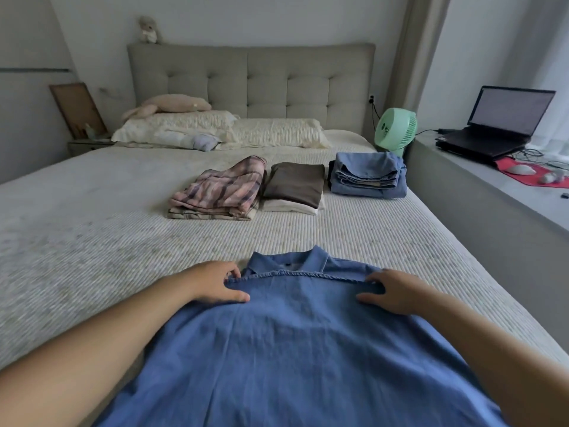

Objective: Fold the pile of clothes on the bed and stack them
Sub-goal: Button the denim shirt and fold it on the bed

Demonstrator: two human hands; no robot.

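While the denim shirt lies spread on the near part of the bed, collar pointing toward the headboard, I log both hands at its folded top hem. The left hand pinches the hem's left end, thumb on top of the cloth and fingers curled at the edge. The right hand grips the right end the same way, thumb lying along the cloth, fingertips tucked over the hem. The hem runs as a straight seam between the two hands, with the collar just beyond it.

Edges: the shirt's left side falls toward the near left corner of the mattress; its right side lies well inside the bed's right edge. Bare quilt lies open to the left and in a broad band ahead, between the collar and the stacks.

Across the middle of the bed, three folded stacks in a row, apart from each other: a plaid stack on the left, a brown-and-white stack in the centre, a blue denim stack on the right (closest to the bed's right edge). None touches the shirt.

Beyond them: pillows against the headboard, a plush toy on top of the left one. A green fan stands off the right far corner. On the ledge to the right sits an open laptop, a red mat beside it.
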